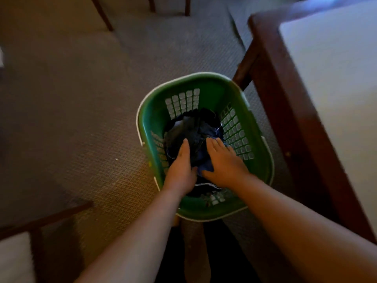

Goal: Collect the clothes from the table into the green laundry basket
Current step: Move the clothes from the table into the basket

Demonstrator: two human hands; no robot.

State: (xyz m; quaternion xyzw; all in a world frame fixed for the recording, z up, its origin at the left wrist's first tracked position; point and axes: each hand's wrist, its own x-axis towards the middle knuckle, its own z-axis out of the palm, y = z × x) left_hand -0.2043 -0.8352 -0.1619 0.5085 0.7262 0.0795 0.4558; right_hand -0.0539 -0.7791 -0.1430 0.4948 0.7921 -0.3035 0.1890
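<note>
Clothes point(193, 129) (dark, mostly black and navy, w/ one blue piece nearest the wrists) lie bunched in the btm of the green laundry basket point(212, 94), which stands on the carpet point(81, 103) just beside a leg of the counter point(336, 82). Both forearms reach down into the basket from its near side. Left hand point(180, 166) lies palm-down on the left part of the pile, its fingers point(185, 148) straight & close together, pressing flat on the cloth w/o gripping anything. Right hand point(224, 164) rests palm-down on the right part of the pile, its fingers point(214, 146) straight & a bit fanned, tips near the basket's lattice wall, thumb pointing inward over the blue piece. The hands sit just beside each other, w/ a strip of dark cloth showing between them. The counter, at the right of the view, has a dark wood frame & a pale top. Wooden chair legs point(103, 17) stand on the carpet at the top, well apart from the basket, and another dark wood chair point(47, 217) w/ a pale seat shows btm left.
</note>
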